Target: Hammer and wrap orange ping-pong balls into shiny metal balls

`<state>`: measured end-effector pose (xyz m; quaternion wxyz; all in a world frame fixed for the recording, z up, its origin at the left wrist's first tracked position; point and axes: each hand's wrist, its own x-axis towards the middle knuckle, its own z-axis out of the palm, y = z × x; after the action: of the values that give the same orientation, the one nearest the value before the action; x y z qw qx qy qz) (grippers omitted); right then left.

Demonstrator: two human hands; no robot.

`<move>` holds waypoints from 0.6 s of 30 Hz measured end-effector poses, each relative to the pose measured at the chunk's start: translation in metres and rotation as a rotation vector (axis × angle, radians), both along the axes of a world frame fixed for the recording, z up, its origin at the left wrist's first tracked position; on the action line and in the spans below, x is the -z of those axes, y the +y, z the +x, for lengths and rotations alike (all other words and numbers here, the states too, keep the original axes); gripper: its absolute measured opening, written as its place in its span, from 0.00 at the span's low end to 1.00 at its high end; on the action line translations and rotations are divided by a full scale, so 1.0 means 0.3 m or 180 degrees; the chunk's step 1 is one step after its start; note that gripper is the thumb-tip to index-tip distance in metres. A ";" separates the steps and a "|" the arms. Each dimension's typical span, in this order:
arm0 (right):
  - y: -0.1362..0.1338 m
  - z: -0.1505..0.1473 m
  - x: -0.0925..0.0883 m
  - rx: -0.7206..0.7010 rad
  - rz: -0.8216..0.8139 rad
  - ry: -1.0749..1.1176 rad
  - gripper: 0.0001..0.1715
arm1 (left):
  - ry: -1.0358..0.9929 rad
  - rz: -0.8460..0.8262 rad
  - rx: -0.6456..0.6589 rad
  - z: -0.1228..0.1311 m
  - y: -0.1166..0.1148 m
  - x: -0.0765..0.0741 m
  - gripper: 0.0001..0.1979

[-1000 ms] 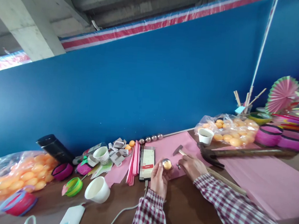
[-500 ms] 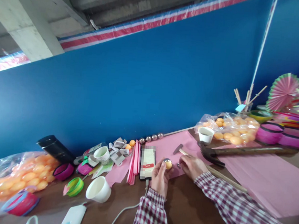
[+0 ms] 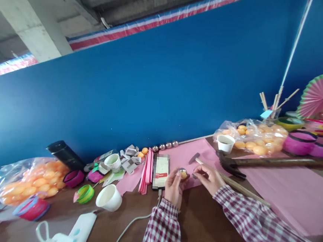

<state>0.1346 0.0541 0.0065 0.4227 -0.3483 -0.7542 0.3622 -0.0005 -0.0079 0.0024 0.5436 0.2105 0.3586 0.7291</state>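
My left hand (image 3: 174,188) is closed around a shiny silver ball (image 3: 182,173) with a yellowish patch on its near side. Whether that patch is an opening or a reflection I cannot tell. Just to the right, my right hand (image 3: 209,178) pinches thumb and fingertips together beside a tiny grey piece (image 3: 194,176); what sits between the fingertips is too small to make out. A small hammer (image 3: 194,158) lies on the pink paper (image 3: 185,152), its wooden handle passing beneath my right hand and forearm. Left of my hands a phone (image 3: 161,173) rests on the table.
Several silver balls (image 3: 162,146) line the back edge. A large claw hammer (image 3: 233,166), a white cup (image 3: 225,143) and a bag of orange balls (image 3: 260,138) stand right. Leftward are a white bowl (image 3: 109,198), another ball bag (image 3: 30,181) and a power strip (image 3: 83,228).
My right hand has lifted slightly, its fingertips coming into a clearer pinch. My left hand keeps the silver ball, turned a little. The view has shifted slightly left.
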 end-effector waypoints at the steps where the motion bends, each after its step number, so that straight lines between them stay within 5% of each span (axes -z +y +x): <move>1: -0.006 -0.003 -0.001 0.0000 0.0032 0.0029 0.07 | 0.0018 -0.0002 0.0010 0.001 -0.001 -0.002 0.18; 11: -0.045 -0.008 -0.036 -0.0014 -0.0332 0.0195 0.12 | 0.0306 -0.0196 0.0071 0.014 -0.011 -0.023 0.19; 18: -0.026 -0.023 -0.009 -0.0181 -0.0949 0.0467 0.13 | 0.0443 -0.0253 -0.0019 0.003 0.007 0.014 0.18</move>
<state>0.1277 0.0464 0.0091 0.4098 -0.3583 -0.6688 0.5063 0.0005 -0.0059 -0.0017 0.5232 0.2379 0.4247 0.6995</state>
